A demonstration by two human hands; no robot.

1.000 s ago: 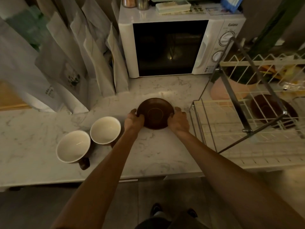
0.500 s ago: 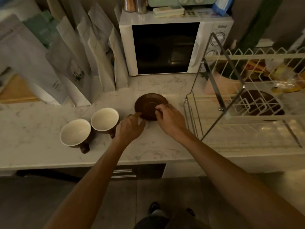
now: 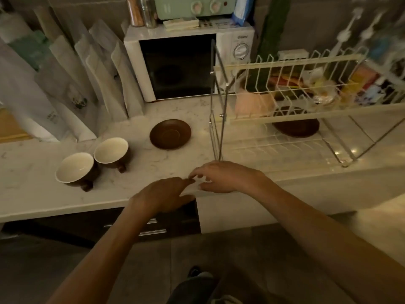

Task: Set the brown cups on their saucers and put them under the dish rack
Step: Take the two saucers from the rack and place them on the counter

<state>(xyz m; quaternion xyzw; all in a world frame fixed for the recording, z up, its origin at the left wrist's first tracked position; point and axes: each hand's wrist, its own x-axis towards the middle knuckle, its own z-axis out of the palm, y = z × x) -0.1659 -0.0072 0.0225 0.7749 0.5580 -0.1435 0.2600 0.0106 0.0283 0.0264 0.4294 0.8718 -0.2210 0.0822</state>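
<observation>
Brown stoneware sits unassembled on a pale marble counter [image 3: 32, 189] in a dimly lit kitchen: one bare saucer [image 3: 170, 134] lies flat in front of a white microwave [image 3: 175, 64], apart from the two cups that stand to its left. The nearer cup [image 3: 75, 170] and the farther cup [image 3: 111, 150], both brown outside and cream inside, rest touching at the rim, each with its handle pointing toward the counter's front edge. A second saucer [image 3: 295, 127] lies under the upper tier of the white wire dish rack [image 3: 285, 62], which stands at the right end of the counter with a pink container [image 3: 252, 101] behind it. A person's left hand [image 3: 160, 197] and right hand [image 3: 225, 177] hover side by side at the counter's front edge, well clear of the saucer and the cups; both are loosely spread, fingers relaxed, with nothing in either, and the left index fingertip nearly meets the right hand's fingertips. Grey paper pouches [image 3: 72, 88] lean in a row against the wall at the left, and a mint-green appliance [image 3: 195, 6] stands on top of the microwave.
</observation>
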